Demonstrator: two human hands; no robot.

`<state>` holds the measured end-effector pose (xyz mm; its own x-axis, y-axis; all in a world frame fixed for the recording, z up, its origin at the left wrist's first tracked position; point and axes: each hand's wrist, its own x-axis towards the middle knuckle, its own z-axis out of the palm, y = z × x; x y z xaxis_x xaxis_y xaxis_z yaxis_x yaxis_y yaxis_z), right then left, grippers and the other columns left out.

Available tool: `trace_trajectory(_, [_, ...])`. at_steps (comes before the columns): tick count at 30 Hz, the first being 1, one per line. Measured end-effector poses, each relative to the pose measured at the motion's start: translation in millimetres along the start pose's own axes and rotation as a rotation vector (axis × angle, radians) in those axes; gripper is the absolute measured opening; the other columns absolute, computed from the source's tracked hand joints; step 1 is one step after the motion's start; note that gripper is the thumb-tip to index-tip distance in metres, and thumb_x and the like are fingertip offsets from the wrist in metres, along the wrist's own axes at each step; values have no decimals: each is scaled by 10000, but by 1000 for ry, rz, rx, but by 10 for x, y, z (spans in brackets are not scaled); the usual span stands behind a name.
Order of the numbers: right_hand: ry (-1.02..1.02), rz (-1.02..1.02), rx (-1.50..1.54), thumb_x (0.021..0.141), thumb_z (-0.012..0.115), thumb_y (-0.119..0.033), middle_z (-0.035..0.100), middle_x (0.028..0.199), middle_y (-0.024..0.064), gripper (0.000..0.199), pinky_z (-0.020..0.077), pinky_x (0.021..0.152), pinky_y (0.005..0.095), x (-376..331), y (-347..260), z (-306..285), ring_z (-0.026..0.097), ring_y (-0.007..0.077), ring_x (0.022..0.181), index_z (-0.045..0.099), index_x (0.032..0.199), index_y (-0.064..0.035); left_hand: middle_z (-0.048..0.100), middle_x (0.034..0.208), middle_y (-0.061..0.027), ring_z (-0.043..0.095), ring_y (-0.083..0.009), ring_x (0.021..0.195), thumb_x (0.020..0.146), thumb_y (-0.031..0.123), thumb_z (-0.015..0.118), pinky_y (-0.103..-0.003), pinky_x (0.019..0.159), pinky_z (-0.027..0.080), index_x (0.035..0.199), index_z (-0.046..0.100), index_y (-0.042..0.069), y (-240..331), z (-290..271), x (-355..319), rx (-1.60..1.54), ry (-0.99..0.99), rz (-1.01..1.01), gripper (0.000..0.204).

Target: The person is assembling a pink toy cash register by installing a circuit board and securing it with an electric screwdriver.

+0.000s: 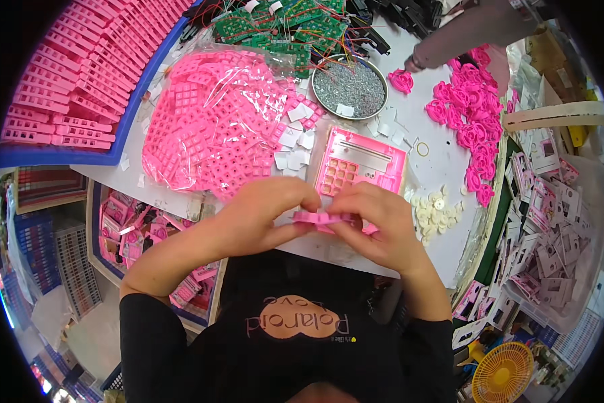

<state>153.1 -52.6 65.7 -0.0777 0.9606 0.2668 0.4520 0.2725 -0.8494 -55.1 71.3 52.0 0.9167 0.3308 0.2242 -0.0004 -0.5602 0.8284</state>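
Note:
My left hand (265,209) pinches one end of a small pink plastic piece (307,217) between thumb and fingers. The other end is in the closed fingers of my right hand (381,225). The piece is seen nearly edge-on, so its exact kind cannot be made out. Just beyond my fingers lies a pink plastic housing (392,158) with a grid of square keypad openings and a silvery strip; my right hand partly covers its near edge. To its left is a clear bag of pink keypad pieces (214,121).
A round dish of small screws (349,87) stands beyond the housing, near green circuit boards (322,33) with wires. White paper bits (292,138), cream round parts (436,213) and pink ring-shaped parts (473,107) lie around. An electric screwdriver (463,37) hangs at upper right. A blue crate (130,127) stands left.

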Motion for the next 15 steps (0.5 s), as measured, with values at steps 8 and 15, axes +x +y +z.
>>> trace_trajectory(8, [-9,81,-170,809,767,-109,666,860,91,266,518,693,386,-36,-120,82,643,290,756,695,1062,-72,652,870,-90,637,-212,720,841,101,758,-334,657,505,1071,644,46,101,147,-100,-79,-49,-234,262])
trace_trajectory(15, [-7,465,45,840,763,-131,693,821,116,236,512,596,316,-27,241,-16,658,190,661,709,1027,2,698,993,-51,596,-109,741,819,-2,756,-266,688,490,1153,630,21,36,103,-136,-89,168,-341,358])
